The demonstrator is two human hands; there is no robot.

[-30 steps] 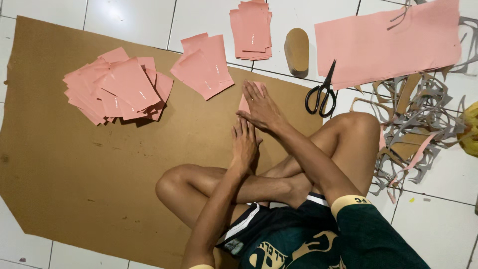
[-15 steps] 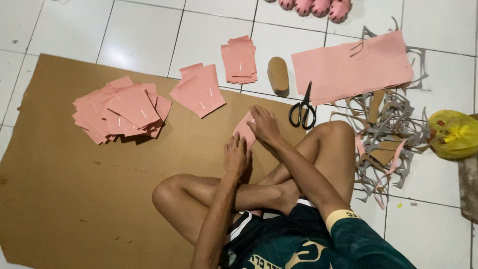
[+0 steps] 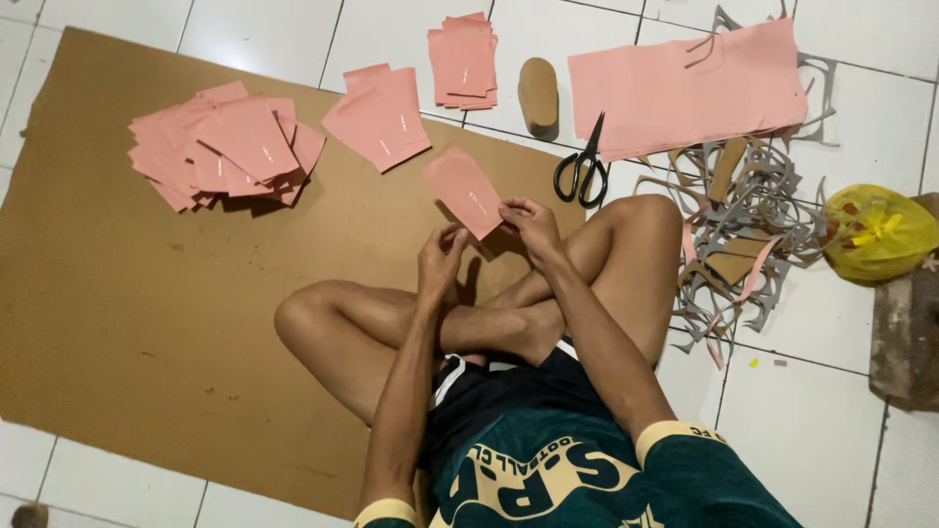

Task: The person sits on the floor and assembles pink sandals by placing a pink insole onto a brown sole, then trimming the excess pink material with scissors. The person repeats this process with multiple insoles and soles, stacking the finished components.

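Note:
A pink cut paper piece [image 3: 465,190] is lifted above the brown cardboard sheet [image 3: 127,313], tilted up and to the left. My right hand [image 3: 531,225] pinches its lower right corner. My left hand [image 3: 440,256] is just below the piece with fingers curled, close to its lower edge; whether it touches the piece I cannot tell. I sit cross-legged, both hands above my knees. Black scissors [image 3: 582,168] lie closed on the cardboard's right edge, just beyond my right hand.
A loose heap of pink pieces [image 3: 220,147] lies at the left, a small stack [image 3: 380,117] in the middle, another stack [image 3: 468,61] on the tiles. Large pink sheets [image 3: 690,88], grey and pink offcuts [image 3: 748,225], a tan oval form [image 3: 538,93] and a yellow bag [image 3: 875,233] lie at the right.
My hands were flat on a pink piece on the cardboard. Now my right hand has raised that piece off the sheet and my left hand has curled beneath it. The camera has shifted.

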